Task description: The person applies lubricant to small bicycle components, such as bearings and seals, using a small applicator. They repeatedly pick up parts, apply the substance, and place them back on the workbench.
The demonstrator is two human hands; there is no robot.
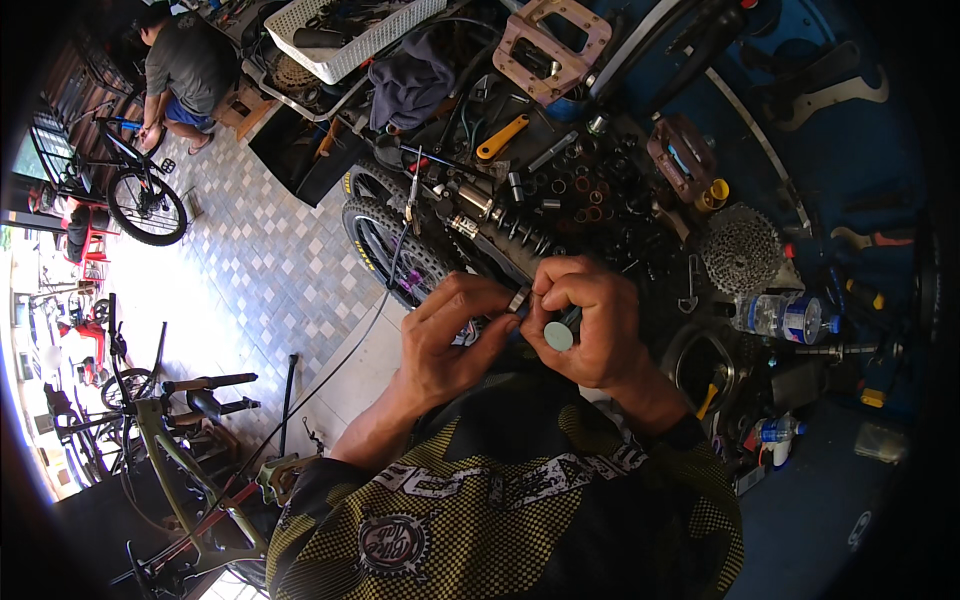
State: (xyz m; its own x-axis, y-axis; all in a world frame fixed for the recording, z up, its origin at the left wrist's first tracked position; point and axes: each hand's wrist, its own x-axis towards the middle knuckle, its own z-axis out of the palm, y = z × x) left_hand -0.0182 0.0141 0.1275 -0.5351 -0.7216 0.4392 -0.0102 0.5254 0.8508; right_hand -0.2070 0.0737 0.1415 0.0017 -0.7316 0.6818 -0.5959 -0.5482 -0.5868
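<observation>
My left hand (447,335) is closed, pinching a small silvery metal piece (518,299), possibly a ring or bushing, between thumb and fingers. Right beside it, my right hand (595,315) is curled round a dark-handled tool with a flat, round, pale green end (558,336). The tool's tip is hidden by my fingers, and whether it touches the metal piece I cannot tell. Both hands are close together in front of my chest, over the near edge of the cluttered bench. Beyond them lies a bicycle shock (520,236) with a dark ribbed body.
Flat pedals (552,48), a cassette (742,248), a yellow-handled tool (503,137), a water bottle (787,318) and several small rings crowd the bench. Bicycle wheels (395,250) stand left of it. A green bike frame (170,470) is at lower left. Another person (190,65) crouches far left.
</observation>
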